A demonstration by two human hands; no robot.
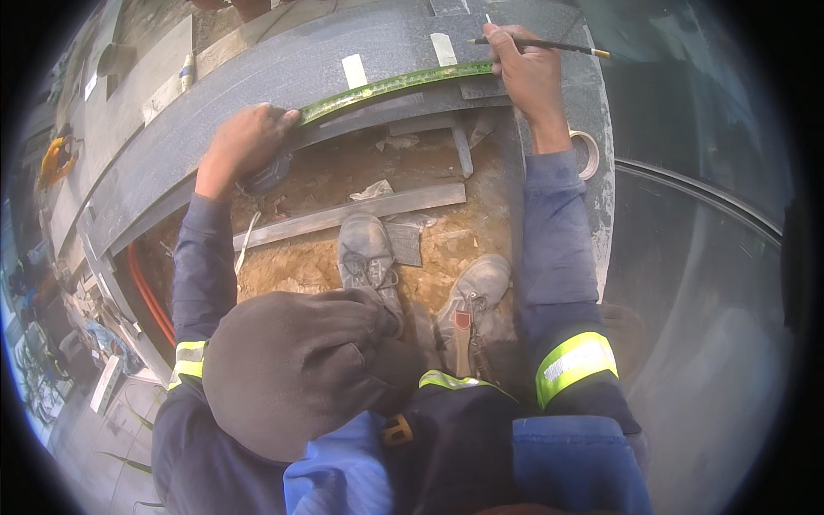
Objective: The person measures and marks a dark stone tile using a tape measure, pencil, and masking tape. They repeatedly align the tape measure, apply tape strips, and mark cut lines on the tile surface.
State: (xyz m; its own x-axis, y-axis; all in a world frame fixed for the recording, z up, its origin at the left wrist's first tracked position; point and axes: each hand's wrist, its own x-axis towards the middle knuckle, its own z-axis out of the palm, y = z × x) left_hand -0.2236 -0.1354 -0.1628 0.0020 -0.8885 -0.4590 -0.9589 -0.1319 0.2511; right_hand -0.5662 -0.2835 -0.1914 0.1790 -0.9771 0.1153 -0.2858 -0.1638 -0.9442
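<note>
A green tape measure blade (395, 84) stretches along the near edge of a grey stone slab (283, 81). My left hand (245, 142) is closed at the blade's left end, and the tape's case cannot be made out clearly. At the other end my right hand (530, 79) grips a dark pencil (549, 44), its tip pointing left over the slab. The blade's right end reaches the fingers of that hand. Two pale tape strips stick to the slab just beyond the blade, a left strip (354, 71) and a right strip (443, 50).
A roll of masking tape (585, 154) rests by my right forearm. Below the slab, a grey bar (360, 213) crosses the dirt before my shoes. Orange hoses (148, 292) run at left, beyond them a yellow tool (57, 163). A small bottle (186, 73) stands far left.
</note>
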